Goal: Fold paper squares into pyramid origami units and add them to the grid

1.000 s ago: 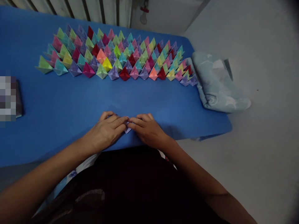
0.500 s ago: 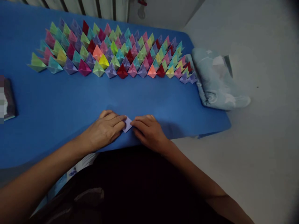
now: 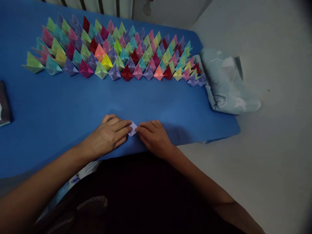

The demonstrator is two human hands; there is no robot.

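A small folded square of pale purple paper (image 3: pixel 133 129) lies on the blue surface near its front edge, one corner pointing toward me. My left hand (image 3: pixel 109 133) presses and grips its left side, with the fingers together and covering that corner. At the right corner, the thumb and forefinger of my right hand (image 3: pixel 154 136) pinch the paper, and the other fingers are curled. Farther back stand rows of colourful folded paper boats (image 3: pixel 101 70), in green, pink, purple, red, yellow, orange and light blue.
The blue-covered surface (image 3: pixel 73 100) stretches across the view. At its right end lies a folded grey-blue cloth (image 3: pixel 221 81) with white patterns, beside a pale wall (image 3: pixel 275 130). A dark flat object (image 3: pixel 5 107) sits at the left edge, and white slats (image 3: pixel 109 7) stand behind.
The view has shifted slightly, so the boats at left sit a little farther left. Both hands stay on the paper, with only a slight movement of the fingers.
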